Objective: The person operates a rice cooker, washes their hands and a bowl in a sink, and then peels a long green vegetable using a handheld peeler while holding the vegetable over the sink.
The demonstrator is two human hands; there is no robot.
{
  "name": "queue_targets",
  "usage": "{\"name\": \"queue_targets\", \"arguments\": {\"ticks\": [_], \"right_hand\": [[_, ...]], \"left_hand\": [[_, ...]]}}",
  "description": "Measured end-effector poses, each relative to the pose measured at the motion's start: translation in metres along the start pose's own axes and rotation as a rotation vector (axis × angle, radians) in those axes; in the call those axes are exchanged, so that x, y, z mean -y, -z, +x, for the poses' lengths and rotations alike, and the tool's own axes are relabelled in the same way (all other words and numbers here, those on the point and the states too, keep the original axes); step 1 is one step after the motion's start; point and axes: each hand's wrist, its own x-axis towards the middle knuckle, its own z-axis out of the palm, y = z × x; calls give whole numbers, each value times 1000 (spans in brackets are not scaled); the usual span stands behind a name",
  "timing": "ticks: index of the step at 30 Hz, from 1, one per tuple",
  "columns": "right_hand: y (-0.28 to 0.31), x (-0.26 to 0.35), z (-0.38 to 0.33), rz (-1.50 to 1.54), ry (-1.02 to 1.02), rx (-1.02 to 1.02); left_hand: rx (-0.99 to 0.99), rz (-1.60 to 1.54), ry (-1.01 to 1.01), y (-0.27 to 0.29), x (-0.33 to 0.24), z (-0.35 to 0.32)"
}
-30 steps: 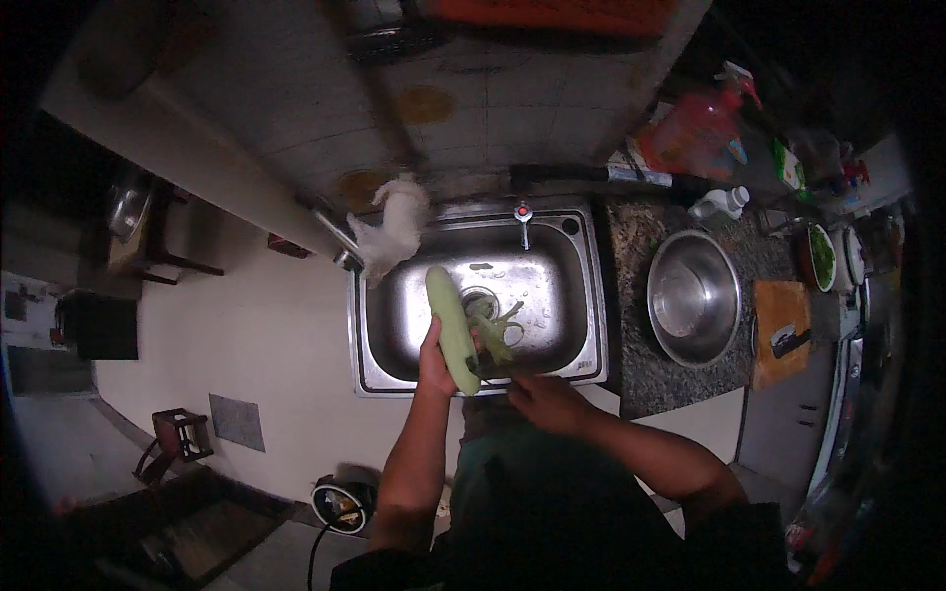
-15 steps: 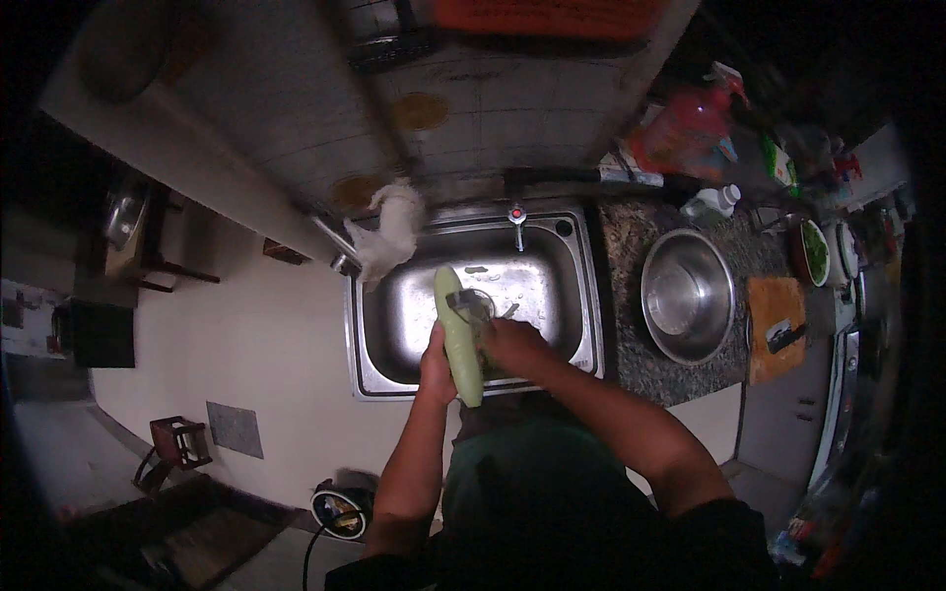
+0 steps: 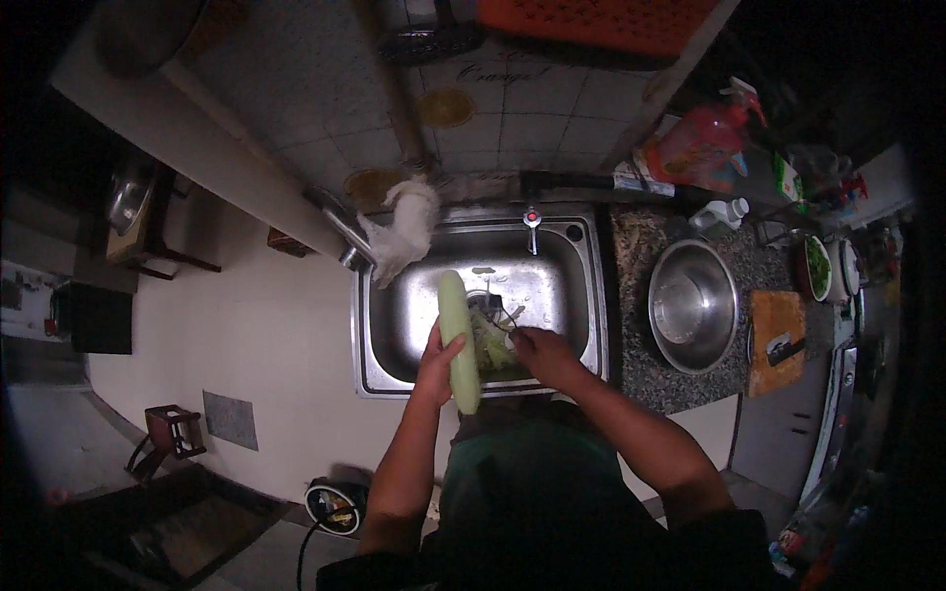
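Note:
My left hand (image 3: 440, 368) is wrapped round the lower half of a long pale green gourd (image 3: 455, 325), thumb across its near side. The gourd is held upright in the view over the sink (image 3: 409, 313), with its lower end past the sink's front edge. To its right, my right hand (image 3: 544, 355) is closed on a peeler (image 3: 499, 309), whose thin frame reaches toward the gourd without touching it. Green peelings (image 3: 496, 350) lie in the sink below. The fingers of my right hand are partly hidden.
A faucet (image 3: 533, 231) stands at the sink's back. On the right, the speckled counter (image 3: 631, 335) bears a steel bowl (image 3: 693, 307) and a wooden cutting board (image 3: 776, 366) with a knife (image 3: 786, 350) on it. A pale cloth (image 3: 406, 231) hangs at the sink's back left corner.
The peeler has moved off the gourd, down and to the right, with my right hand. My left thumb now shows across the gourd. The whole view has shifted slightly.

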Motion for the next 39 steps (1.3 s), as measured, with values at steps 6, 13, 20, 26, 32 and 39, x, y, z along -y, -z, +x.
{"name": "queue_targets", "arguments": {"ticks": [6,13,20,26,32,39], "right_hand": [[-10,15,36,0,11,-90],[-20,34,16,-68,-89,-46],[-29,37,-12,-113,-81,7],[-41,17,-48,-71,-46,34],[-18,22,-62,-67,9,65],[-29,24,-56,-88,-144,124]], "left_hand": [[59,173,-39,-7,1,-8],[144,-94,-19,-11,0,-3],[41,-307,224,8,34,29],[-17,-384,202,18,29,46],[-66,-352,188,5,6,38],[-57,-506,131,5,1,42]]}}
